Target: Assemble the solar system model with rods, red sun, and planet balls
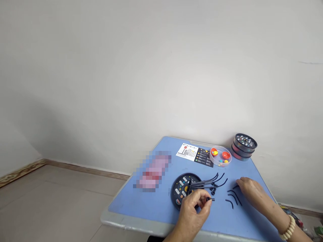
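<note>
Beyond, dish (220, 156) with orange cups (226, 155).

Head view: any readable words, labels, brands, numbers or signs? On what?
None reads for certain.
Printed sheet: lines of print on the white and black parts, too small to read.
Red mark on that sheet: too blurred to read.
Black disc: white labels, too small to read.
Stacked containers: white labels on top, too small to read.
</note>
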Tool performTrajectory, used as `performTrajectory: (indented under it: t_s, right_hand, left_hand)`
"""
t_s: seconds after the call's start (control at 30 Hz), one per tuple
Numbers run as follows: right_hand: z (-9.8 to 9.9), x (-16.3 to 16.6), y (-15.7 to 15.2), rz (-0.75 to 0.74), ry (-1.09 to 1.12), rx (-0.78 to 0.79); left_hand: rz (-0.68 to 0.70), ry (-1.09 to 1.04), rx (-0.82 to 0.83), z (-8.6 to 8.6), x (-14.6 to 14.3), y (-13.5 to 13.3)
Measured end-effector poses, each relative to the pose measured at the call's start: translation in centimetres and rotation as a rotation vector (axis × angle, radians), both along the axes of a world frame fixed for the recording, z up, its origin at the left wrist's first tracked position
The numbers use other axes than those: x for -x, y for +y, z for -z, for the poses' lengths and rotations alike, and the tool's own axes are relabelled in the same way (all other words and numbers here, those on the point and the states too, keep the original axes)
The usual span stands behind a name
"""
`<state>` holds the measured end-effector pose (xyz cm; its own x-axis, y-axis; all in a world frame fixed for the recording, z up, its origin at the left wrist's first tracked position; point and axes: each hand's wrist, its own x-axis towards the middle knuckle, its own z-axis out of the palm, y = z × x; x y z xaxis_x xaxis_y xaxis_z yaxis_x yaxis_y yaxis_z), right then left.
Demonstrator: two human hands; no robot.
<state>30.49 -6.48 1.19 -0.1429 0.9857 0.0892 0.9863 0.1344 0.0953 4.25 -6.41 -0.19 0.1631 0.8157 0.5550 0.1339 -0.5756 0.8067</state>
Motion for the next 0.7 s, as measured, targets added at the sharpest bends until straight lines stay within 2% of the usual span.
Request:
performTrajectory:
  t_s: [0.2,0.53,0.6,0.7]
  right_hand:
    - [-0.4,-0.3,0.2,0.072,0.049,0.011]
    - [-0.9,-1.2,-1.2,0.179,0.242,-0.079]
    - [-1.3,-1.1,-1.9,0.186,0.367,-0.092]
    - [-1.7,0.4,-3.3,0.117,0.776,-0.039]
  left_hand:
    - [0.008,-0.042,0.043,0.3,0.1,0.1]
    - [0.123,-0.197,0.381,0.0,0.0,-0.2]
    - [0.152,-0.228,0.421,-0.2,0.0,-0.4]
    - [0.203,-0.280,0.490,-0.6,0.1,-0.6]
